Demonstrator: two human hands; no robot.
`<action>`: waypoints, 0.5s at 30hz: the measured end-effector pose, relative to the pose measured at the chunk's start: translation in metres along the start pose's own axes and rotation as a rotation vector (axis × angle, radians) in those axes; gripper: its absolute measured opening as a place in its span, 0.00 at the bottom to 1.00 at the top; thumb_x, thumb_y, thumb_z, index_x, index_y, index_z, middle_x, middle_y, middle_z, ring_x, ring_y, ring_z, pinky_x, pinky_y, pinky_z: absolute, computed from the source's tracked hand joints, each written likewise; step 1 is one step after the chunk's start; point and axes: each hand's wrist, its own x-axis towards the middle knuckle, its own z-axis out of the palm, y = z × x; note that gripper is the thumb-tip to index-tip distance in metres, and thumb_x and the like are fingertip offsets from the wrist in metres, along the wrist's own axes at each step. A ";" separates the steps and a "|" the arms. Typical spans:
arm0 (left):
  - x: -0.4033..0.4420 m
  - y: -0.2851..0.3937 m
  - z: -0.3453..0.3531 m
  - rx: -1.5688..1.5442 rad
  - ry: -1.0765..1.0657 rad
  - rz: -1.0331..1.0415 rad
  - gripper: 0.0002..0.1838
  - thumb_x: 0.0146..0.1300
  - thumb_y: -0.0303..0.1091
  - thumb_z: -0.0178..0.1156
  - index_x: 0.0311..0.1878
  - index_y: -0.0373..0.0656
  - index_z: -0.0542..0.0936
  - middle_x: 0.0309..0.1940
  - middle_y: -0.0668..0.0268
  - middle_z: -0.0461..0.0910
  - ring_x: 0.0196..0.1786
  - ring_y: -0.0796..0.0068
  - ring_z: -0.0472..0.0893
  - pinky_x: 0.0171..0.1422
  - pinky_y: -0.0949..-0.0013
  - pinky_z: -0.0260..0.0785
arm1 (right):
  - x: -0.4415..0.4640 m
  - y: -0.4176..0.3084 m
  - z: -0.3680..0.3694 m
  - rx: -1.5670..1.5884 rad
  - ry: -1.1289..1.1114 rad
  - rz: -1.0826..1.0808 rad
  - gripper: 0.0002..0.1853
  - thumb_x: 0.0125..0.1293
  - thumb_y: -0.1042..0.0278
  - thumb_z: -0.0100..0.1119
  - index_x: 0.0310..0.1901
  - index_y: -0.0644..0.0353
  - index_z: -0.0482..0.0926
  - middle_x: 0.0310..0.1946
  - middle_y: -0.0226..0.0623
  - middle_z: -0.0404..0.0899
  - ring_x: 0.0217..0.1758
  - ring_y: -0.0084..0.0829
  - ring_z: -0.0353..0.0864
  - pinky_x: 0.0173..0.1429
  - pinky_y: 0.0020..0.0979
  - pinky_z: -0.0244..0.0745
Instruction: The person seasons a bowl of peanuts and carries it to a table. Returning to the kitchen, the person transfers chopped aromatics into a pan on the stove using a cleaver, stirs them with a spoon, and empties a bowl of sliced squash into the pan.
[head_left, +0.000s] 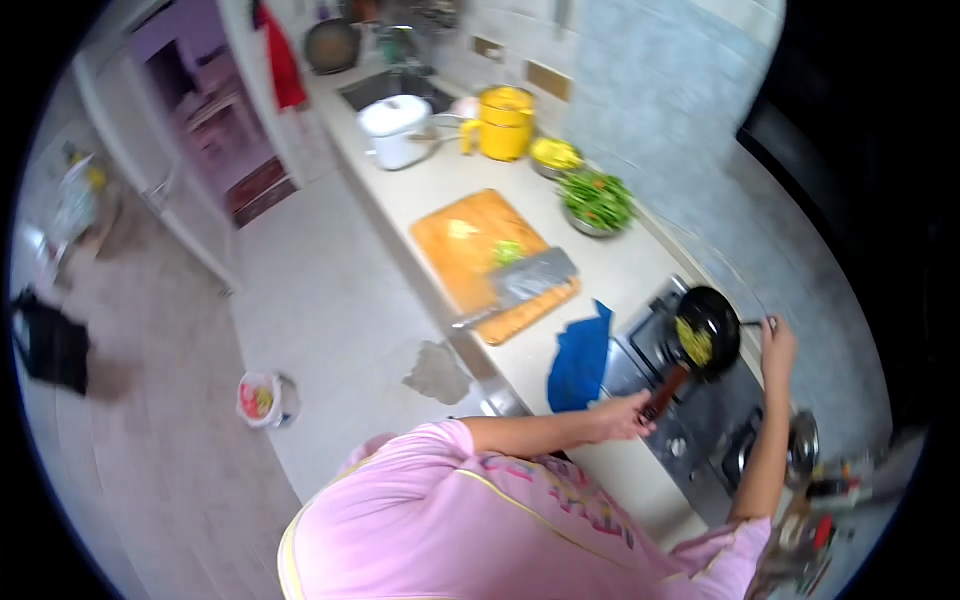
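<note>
A black wok (722,318) sits over the stove (690,440), with chopped yellow-green food (694,342) in it. My left hand (625,416) is closed around the wok's brown wooden handle (664,392). At the wok's far side, my right hand (778,348) grips a thin dark handle (750,323); whether it belongs to the wok or to a utensil, I cannot tell. Beside the stove lies a blue cloth (582,358). A cleaver (535,278) rests across the wooden cutting board (450,255), close to some chopped green pieces (507,252).
Along the counter stand a bowl of green vegetables (597,203), a bowl of yellow food (556,155), a yellow pitcher (505,125) and a white lidded pot (397,130) near the sink (360,95). Bottles and jars crowd the right end. A waste bin (266,400) stands on the floor.
</note>
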 end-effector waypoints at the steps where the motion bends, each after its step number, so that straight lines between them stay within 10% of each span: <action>1: 0.000 0.001 0.004 0.003 -0.002 -0.040 0.24 0.62 0.61 0.47 0.41 0.47 0.72 0.33 0.69 0.76 0.29 0.80 0.77 0.32 0.78 0.70 | -0.001 -0.001 -0.001 0.007 -0.018 0.016 0.11 0.61 0.66 0.54 0.36 0.67 0.77 0.22 0.44 0.75 0.24 0.32 0.74 0.32 0.31 0.67; 5: -0.001 0.004 0.010 0.133 -0.010 -0.030 0.26 0.62 0.65 0.42 0.42 0.51 0.72 0.34 0.74 0.76 0.35 0.82 0.75 0.40 0.79 0.66 | -0.014 -0.016 0.002 0.508 -0.191 0.100 0.08 0.59 0.70 0.55 0.36 0.67 0.76 0.19 0.37 0.70 0.21 0.28 0.68 0.30 0.28 0.65; 15: 0.005 0.006 0.002 0.057 -0.008 0.015 0.24 0.64 0.60 0.42 0.44 0.48 0.71 0.32 0.69 0.77 0.32 0.79 0.75 0.35 0.77 0.67 | -0.044 -0.056 -0.078 0.182 -0.469 -0.134 0.10 0.58 0.68 0.56 0.37 0.66 0.77 0.30 0.43 0.76 0.33 0.36 0.74 0.39 0.31 0.68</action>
